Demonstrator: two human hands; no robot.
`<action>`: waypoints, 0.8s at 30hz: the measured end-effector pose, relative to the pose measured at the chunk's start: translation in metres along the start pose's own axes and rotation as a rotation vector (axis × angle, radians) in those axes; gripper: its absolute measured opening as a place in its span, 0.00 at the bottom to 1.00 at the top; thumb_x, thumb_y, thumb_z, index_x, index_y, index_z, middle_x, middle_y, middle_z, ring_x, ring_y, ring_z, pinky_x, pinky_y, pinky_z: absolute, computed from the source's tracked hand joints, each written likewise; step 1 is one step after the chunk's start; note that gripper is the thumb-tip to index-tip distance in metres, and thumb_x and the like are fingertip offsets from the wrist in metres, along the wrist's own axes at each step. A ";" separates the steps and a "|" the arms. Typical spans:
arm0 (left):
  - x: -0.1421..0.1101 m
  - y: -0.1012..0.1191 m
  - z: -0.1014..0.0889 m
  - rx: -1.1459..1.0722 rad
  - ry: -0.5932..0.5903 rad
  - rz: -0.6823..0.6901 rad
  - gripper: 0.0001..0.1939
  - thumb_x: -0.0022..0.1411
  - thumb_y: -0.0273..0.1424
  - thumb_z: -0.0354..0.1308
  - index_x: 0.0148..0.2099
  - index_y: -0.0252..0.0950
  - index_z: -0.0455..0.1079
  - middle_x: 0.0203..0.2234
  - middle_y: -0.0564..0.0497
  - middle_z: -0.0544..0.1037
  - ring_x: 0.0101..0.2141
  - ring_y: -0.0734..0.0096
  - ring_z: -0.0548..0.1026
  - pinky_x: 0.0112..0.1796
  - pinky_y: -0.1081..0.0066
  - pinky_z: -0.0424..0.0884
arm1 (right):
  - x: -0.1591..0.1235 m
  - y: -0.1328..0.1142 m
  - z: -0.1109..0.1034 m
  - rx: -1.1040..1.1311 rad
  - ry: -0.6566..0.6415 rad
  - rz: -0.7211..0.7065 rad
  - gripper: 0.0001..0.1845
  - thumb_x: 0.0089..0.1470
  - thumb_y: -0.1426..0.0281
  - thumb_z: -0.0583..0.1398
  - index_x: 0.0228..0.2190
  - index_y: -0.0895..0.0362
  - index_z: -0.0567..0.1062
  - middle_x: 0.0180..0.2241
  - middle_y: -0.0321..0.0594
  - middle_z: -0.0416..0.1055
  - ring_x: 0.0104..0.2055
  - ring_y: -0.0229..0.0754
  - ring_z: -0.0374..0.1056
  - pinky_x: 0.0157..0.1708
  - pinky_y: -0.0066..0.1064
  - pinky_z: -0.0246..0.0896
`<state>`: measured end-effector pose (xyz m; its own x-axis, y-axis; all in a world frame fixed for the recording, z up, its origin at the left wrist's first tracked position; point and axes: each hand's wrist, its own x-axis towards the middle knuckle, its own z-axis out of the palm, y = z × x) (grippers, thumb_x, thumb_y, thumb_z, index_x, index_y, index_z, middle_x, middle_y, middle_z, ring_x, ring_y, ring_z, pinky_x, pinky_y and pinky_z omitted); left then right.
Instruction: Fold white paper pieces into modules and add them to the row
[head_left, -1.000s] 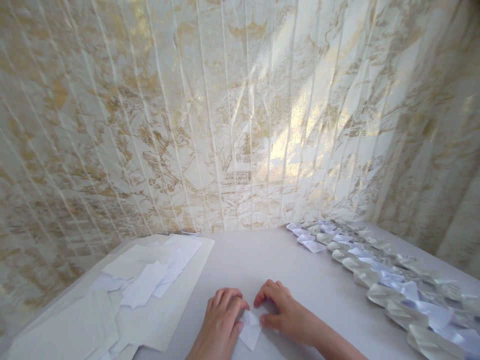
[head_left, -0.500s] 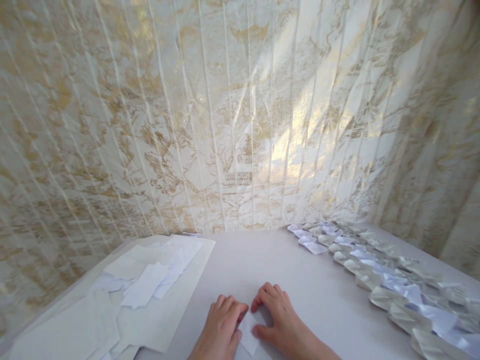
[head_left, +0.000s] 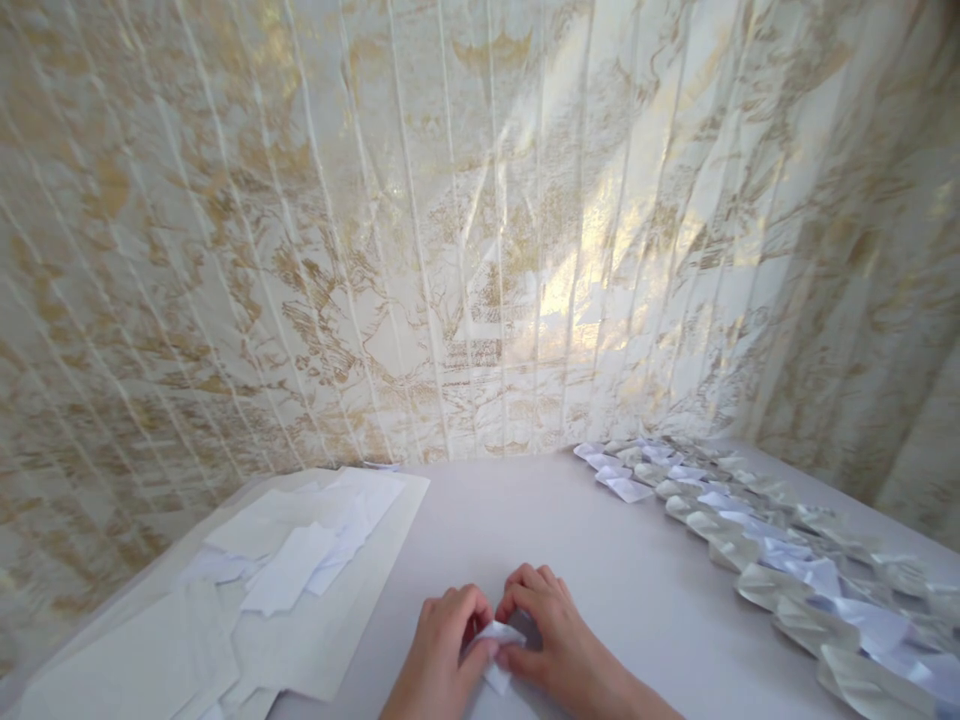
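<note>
A small folded piece of white paper sits between my two hands near the front edge of the view. My left hand pinches it from the left, its fingers curled behind and the thumb in front. From the right, my right hand holds the same paper, thumb and fingertips closing on its side. Both thumbs nearly meet at the middle of the fold. The paper's upper part is raised and bent, while a pointed lower end shows beneath the thumbs. Fingertips hide part of it.
To the left lie large sheets of paper with loose smaller white pieces on top. Overlapping rows of folded paper pieces run along the right side of the pale table. Behind hangs a gold-patterned curtain.
The paper lay flat between my hands before; now its upper part is lifted and bent. My thumbs have come closer together, and my left fingers have curled more.
</note>
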<state>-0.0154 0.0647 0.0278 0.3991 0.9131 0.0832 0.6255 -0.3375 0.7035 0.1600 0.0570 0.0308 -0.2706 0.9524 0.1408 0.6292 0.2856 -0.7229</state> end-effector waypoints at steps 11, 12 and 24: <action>-0.003 0.002 0.003 -0.127 0.228 0.047 0.09 0.54 0.22 0.50 0.37 0.40 0.62 0.36 0.51 0.70 0.40 0.63 0.68 0.45 0.65 0.64 | -0.004 0.002 -0.005 -0.273 0.255 -0.455 0.10 0.48 0.82 0.54 0.28 0.55 0.65 0.30 0.35 0.69 0.32 0.41 0.62 0.35 0.32 0.52; -0.004 0.001 0.005 -0.105 0.239 0.040 0.13 0.51 0.19 0.50 0.38 0.40 0.62 0.37 0.50 0.70 0.41 0.63 0.68 0.44 0.65 0.65 | -0.003 0.004 -0.005 -0.410 0.250 -0.521 0.11 0.46 0.83 0.55 0.27 0.55 0.65 0.30 0.35 0.69 0.31 0.41 0.61 0.34 0.33 0.50; -0.014 0.005 0.004 0.323 0.092 0.126 0.11 0.51 0.16 0.54 0.32 0.37 0.65 0.35 0.52 0.76 0.40 0.61 0.69 0.40 0.63 0.62 | -0.016 0.014 -0.012 -0.303 -0.011 -0.356 0.12 0.51 0.81 0.62 0.35 0.53 0.73 0.39 0.36 0.71 0.41 0.42 0.63 0.41 0.32 0.55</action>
<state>-0.0154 0.0489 0.0275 0.4338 0.8715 0.2286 0.7607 -0.4902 0.4254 0.1814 0.0470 0.0267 -0.5149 0.7888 0.3355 0.6800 0.6142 -0.4004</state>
